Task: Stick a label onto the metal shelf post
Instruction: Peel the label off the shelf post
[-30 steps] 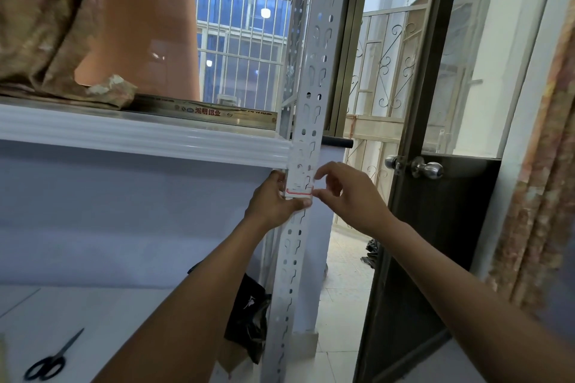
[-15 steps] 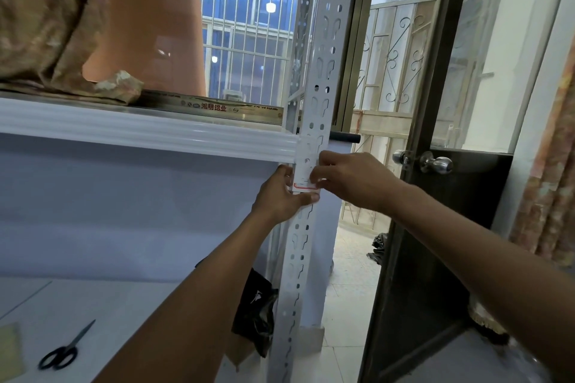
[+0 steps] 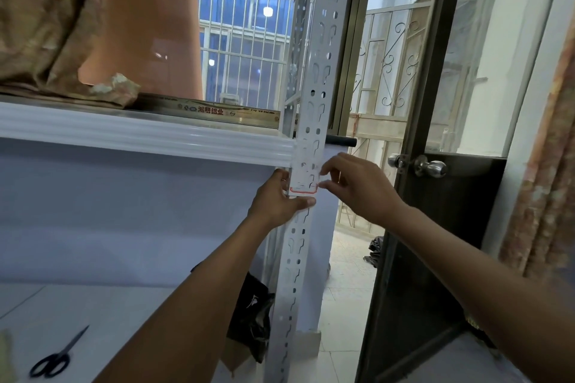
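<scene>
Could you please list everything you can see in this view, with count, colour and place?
Metal shelf post: one, pale grey, perforated, upright at centre.
Label: one, white with red border, on the post just below the shelf edge.
Shelf: one, white, left, at the height of the hands.
Fabric bundle: one, tan, on the shelf, top left.
Long box: one, brownish with print, on the shelf.
Scissors: one pair, black, lower-left surface.
Black bag: one, by the post's foot.
Door: one, dark, right, with a silver knob.
Curtain: one, patterned, far right.
Left hand: thumb across the post under the label.
Right hand: fingertips at the label's right edge.
</scene>
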